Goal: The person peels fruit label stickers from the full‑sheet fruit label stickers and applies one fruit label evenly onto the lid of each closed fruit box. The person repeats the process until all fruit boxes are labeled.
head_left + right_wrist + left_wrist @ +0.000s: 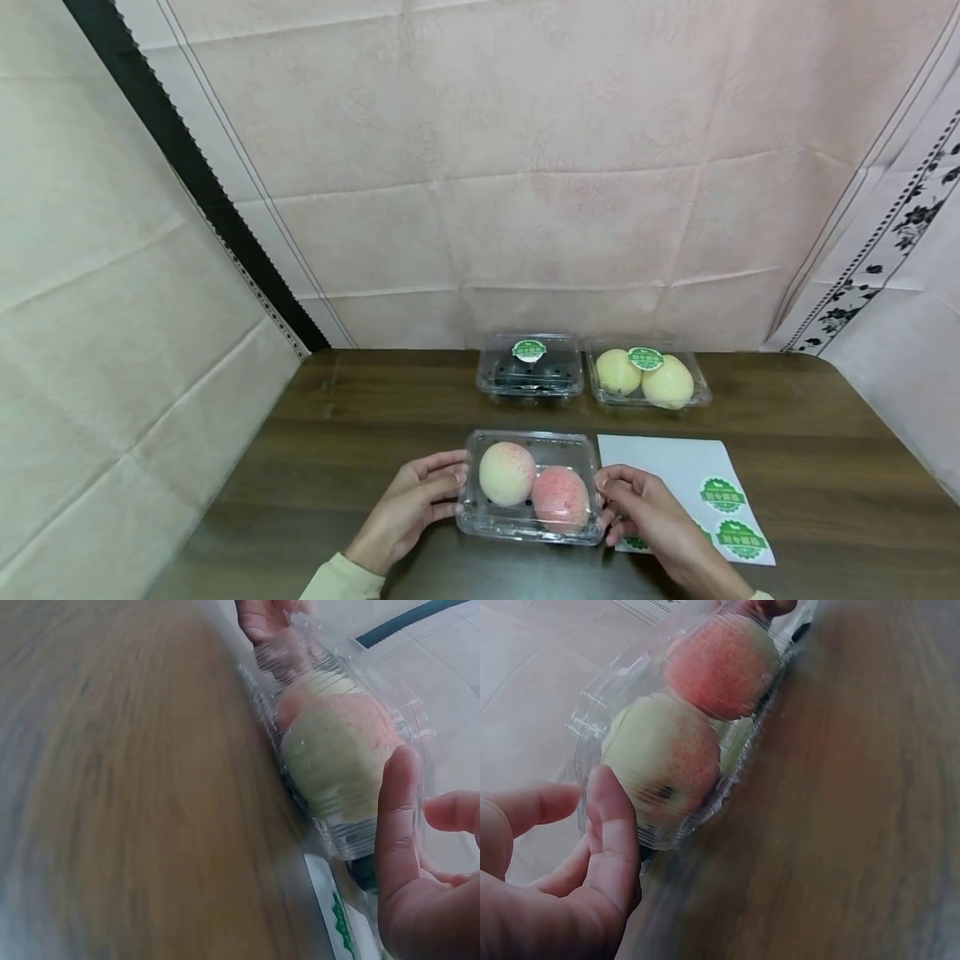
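Note:
A lidded clear plastic fruit box (498, 523) is between my hands, just above or on the table; I cannot tell which. Inside lie two round, peach-like fruits: a pale one with pink speckles (507, 474) on the left and a pinker one (560, 498) on the right. My left hand (412, 508) holds the box's left end between thumb and fingers. At the opposite end my right hand (652, 517) grips the side, above a white sticker sheet (652, 454). Both wrist views show the lid closed over the fruits (724, 667).
Behind stand two more clear boxes with green round labels: one with dark contents (528, 375), the other with pale yellow fruits (667, 383). Green stickers (722, 495) remain on the sheet at right. A cloth wall (562, 208) rises behind the brown table (360, 467).

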Demonstrator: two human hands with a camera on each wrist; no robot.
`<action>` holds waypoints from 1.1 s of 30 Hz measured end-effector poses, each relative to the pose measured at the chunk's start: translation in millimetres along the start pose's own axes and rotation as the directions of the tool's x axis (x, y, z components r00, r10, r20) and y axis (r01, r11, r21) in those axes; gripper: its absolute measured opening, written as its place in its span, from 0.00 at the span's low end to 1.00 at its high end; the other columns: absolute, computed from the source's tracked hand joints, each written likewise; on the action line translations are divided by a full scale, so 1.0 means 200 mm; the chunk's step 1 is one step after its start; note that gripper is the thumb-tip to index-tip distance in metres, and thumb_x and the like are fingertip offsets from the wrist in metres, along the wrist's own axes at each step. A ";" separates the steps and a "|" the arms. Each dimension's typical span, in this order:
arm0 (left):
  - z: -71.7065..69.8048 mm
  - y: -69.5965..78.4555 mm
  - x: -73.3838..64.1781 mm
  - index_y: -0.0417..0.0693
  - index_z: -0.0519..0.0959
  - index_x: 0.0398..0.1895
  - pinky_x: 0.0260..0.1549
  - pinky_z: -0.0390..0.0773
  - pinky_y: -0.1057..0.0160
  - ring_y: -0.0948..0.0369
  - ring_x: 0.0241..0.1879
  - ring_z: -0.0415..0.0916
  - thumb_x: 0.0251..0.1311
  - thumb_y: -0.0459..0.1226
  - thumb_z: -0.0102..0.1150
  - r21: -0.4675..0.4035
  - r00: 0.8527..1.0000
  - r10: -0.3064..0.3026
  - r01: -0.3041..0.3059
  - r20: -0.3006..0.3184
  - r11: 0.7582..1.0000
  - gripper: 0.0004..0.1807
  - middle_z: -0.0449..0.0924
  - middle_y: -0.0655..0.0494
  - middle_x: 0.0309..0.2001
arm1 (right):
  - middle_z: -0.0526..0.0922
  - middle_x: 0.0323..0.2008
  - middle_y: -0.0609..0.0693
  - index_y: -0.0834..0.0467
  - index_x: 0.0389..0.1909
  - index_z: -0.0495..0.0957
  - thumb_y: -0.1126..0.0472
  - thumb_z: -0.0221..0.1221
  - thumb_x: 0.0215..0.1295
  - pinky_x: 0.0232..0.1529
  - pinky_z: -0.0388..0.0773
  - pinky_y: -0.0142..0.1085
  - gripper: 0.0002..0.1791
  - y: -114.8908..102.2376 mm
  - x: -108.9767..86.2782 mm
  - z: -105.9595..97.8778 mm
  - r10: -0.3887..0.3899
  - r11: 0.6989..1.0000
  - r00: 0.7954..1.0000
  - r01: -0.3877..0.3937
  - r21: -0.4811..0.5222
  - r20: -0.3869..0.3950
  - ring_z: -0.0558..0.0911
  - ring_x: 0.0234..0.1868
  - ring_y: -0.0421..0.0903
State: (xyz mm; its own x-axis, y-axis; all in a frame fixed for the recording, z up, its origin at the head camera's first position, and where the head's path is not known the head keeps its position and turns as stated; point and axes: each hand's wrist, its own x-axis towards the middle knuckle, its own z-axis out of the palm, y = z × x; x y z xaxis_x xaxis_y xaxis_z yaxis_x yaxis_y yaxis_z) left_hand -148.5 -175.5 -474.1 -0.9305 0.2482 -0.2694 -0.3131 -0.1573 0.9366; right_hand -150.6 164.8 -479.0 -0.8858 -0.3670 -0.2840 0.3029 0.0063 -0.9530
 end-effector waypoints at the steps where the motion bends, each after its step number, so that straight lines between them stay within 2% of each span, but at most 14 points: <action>1: 0.00 0.00 0.00 0.34 0.69 0.65 0.38 0.83 0.63 0.61 0.39 0.78 0.63 0.33 0.63 0.002 1.000 -0.001 0.001 0.001 1.000 0.28 0.80 0.54 0.44 | 0.77 0.35 0.51 0.68 0.54 0.70 0.54 0.54 0.75 0.28 0.84 0.39 0.20 0.00 -0.01 -0.01 -0.009 1.000 1.000 0.009 -0.016 -0.004 0.82 0.30 0.45; 5: 0.01 0.00 0.01 0.33 0.70 0.64 0.38 0.84 0.62 0.61 0.39 0.79 0.63 0.34 0.64 0.015 1.000 -0.009 0.009 0.002 1.000 0.28 0.81 0.55 0.43 | 0.80 0.38 0.55 0.71 0.58 0.67 0.57 0.54 0.75 0.26 0.84 0.44 0.22 -0.02 -0.05 -0.07 -0.061 0.991 0.997 0.055 -0.125 -0.044 0.83 0.29 0.47; 7: 0.01 0.00 0.01 0.33 0.70 0.64 0.39 0.84 0.61 0.60 0.40 0.79 0.64 0.36 0.65 0.029 1.000 -0.015 0.015 0.004 0.999 0.28 0.81 0.54 0.43 | 0.80 0.38 0.57 0.71 0.58 0.67 0.59 0.53 0.75 0.25 0.84 0.44 0.20 -0.03 -0.10 -0.12 -0.092 0.975 0.991 0.069 -0.211 -0.100 0.82 0.28 0.47; 10: 0.01 0.00 0.00 0.33 0.71 0.63 0.40 0.84 0.60 0.60 0.40 0.79 0.64 0.39 0.65 0.054 1.000 -0.025 0.025 0.004 0.998 0.28 0.80 0.52 0.44 | 0.81 0.37 0.59 0.68 0.55 0.70 0.61 0.54 0.75 0.22 0.82 0.43 0.16 -0.05 -0.18 -0.19 -0.128 0.937 0.971 0.052 -0.346 -0.203 0.81 0.27 0.48; 13: 0.00 0.00 0.00 0.32 0.72 0.63 0.40 0.84 0.61 0.60 0.40 0.79 0.65 0.40 0.64 0.077 1.000 -0.026 0.026 0.000 0.997 0.28 0.80 0.52 0.44 | 0.81 0.37 0.58 0.64 0.53 0.73 0.59 0.55 0.74 0.22 0.81 0.40 0.14 -0.08 -0.24 -0.28 -0.141 0.882 0.952 -0.004 -0.470 -0.273 0.81 0.27 0.46; 16: 0.00 0.00 0.00 0.31 0.72 0.62 0.39 0.84 0.62 0.60 0.40 0.78 0.65 0.40 0.64 0.086 1.000 -0.022 0.022 -0.006 0.996 0.28 0.79 0.52 0.43 | 0.82 0.38 0.54 0.62 0.53 0.75 0.55 0.54 0.75 0.22 0.79 0.37 0.16 -0.10 -0.29 -0.36 -0.136 0.804 0.947 -0.066 -0.590 -0.291 0.80 0.28 0.44; 20: 0.00 -0.01 0.00 0.30 0.72 0.62 0.38 0.84 0.63 0.61 0.39 0.78 0.65 0.39 0.64 0.087 1.000 -0.012 0.013 -0.017 0.996 0.28 0.78 0.53 0.41 | 0.82 0.40 0.51 0.62 0.54 0.76 0.46 0.53 0.75 0.28 0.76 0.37 0.23 -0.11 -0.32 -0.46 -0.126 0.655 0.943 -0.155 -0.740 -0.308 0.80 0.35 0.45; 23: -0.01 -0.01 0.00 0.30 0.72 0.62 0.38 0.84 0.63 0.61 0.39 0.77 0.64 0.40 0.64 0.083 1.000 -0.017 0.018 -0.018 0.996 0.29 0.78 0.53 0.41 | 0.82 0.39 0.51 0.68 0.55 0.74 0.41 0.52 0.73 0.33 0.75 0.40 0.32 -0.10 -0.33 -0.51 -0.091 0.562 0.939 -0.226 -0.795 -0.331 0.78 0.38 0.46; 25: -0.01 -0.01 0.00 0.30 0.71 0.63 0.38 0.84 0.63 0.61 0.39 0.77 0.65 0.40 0.64 0.080 1.000 -0.025 0.026 -0.016 0.996 0.29 0.78 0.54 0.41 | 0.81 0.37 0.51 0.74 0.55 0.71 0.38 0.52 0.72 0.34 0.76 0.44 0.38 -0.09 -0.33 -0.54 -0.052 0.528 0.939 -0.263 -0.807 -0.340 0.77 0.37 0.47; 29: -0.02 -0.02 -0.01 0.31 0.71 0.64 0.39 0.84 0.64 0.62 0.40 0.77 0.66 0.41 0.63 0.070 0.999 -0.040 0.041 -0.012 0.997 0.29 0.78 0.54 0.43 | 0.81 0.38 0.56 0.80 0.56 0.66 0.34 0.53 0.69 0.38 0.78 0.53 0.47 -0.06 -0.34 -0.56 0.011 0.495 0.936 -0.311 -0.812 -0.352 0.81 0.41 0.56; 32: -0.02 -0.03 -0.01 0.31 0.70 0.65 0.39 0.83 0.64 0.62 0.40 0.77 0.67 0.41 0.62 0.065 0.999 -0.044 0.044 0.005 0.997 0.29 0.78 0.55 0.43 | 0.80 0.41 0.62 0.82 0.57 0.65 0.31 0.53 0.66 0.41 0.77 0.56 0.51 -0.04 -0.34 -0.57 0.049 0.492 0.931 -0.338 -0.802 -0.362 0.80 0.45 0.62; 33: -0.02 -0.03 -0.01 0.32 0.70 0.65 0.39 0.83 0.64 0.62 0.40 0.77 0.67 0.41 0.61 0.063 0.999 -0.046 0.045 0.011 0.997 0.29 0.78 0.55 0.44 | 0.79 0.42 0.63 0.83 0.57 0.65 0.31 0.54 0.66 0.41 0.77 0.56 0.52 -0.04 -0.34 -0.57 0.053 0.492 0.930 -0.342 -0.801 -0.364 0.80 0.45 0.62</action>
State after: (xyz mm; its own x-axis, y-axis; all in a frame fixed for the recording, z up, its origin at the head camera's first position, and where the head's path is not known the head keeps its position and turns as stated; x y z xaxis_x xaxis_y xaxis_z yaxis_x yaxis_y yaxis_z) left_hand -145.5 -178.2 -480.7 -0.9130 0.2657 -0.3096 -0.3422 -0.0856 0.9357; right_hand -132.1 296.7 -464.2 -0.9357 -0.0021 -0.3527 0.1700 0.8735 -0.4562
